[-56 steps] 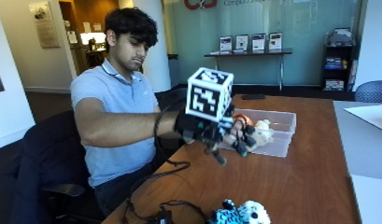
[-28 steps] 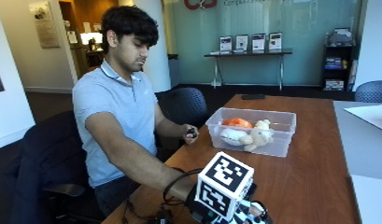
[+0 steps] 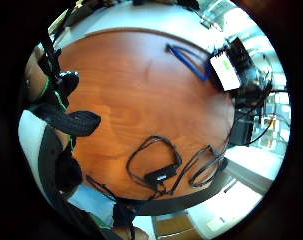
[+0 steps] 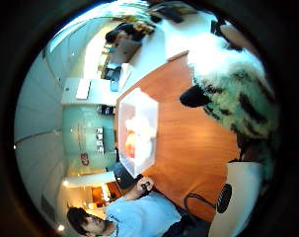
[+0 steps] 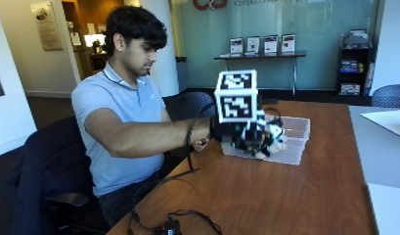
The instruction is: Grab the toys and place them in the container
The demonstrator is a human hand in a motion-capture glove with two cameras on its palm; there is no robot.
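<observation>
In the outside view my gloved right hand (image 5: pixel 242 132) grips a white plush toy with black stripes (image 5: pixel 270 138) in the air, just in front of the clear plastic container (image 5: pixel 297 128) on the wooden table (image 5: pixel 284 196). The thumb side palm view shows the striped toy (image 4: pixel 238 89) close against the palm. Beyond it stands the container (image 4: pixel 150 106) with an orange toy and a white toy (image 4: pixel 134 140) inside. The bare left hand (image 5: pixel 201 144) rests by the container's near left side.
A black cable with a small box (image 5: pixel 173 224) lies at the table's near edge, also seen under the hand (image 3: pixel 161 175). A white device with a blue cable (image 3: pixel 225 70) sits further off. Paper (image 5: pixel 388 120) lies at the far right. Dark chairs stand behind the person.
A second ago the hand was over the container. Half a second ago it was low at the table's near edge on the striped toy. Now it is raised by the container, holding that toy.
</observation>
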